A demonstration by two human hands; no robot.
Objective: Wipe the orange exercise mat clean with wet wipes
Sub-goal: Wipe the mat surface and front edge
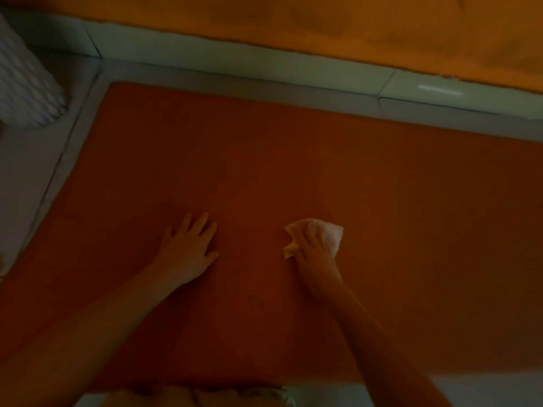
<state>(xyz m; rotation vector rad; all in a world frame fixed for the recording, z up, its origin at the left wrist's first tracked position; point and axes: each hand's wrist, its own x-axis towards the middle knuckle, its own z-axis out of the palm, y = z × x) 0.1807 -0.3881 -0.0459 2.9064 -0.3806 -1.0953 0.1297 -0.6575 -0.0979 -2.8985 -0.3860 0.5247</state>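
Note:
The orange exercise mat (293, 177) lies flat on the floor and fills most of the dim view. My left hand (188, 248) rests palm down on the mat, fingers spread and holding nothing. To its right, my right hand (314, 248) presses a crumpled white wet wipe (329, 235) against the mat; the wipe sticks out past my fingers at the top right and at the lower left.
A pale tiled skirting (235, 60) runs along the orange wall (323, 22) behind the mat. Grey floor tiles (32, 171) border the mat on the left. A white patterned object (26, 83) sits in the far left corner. Light fabric (205, 396) shows at the bottom edge.

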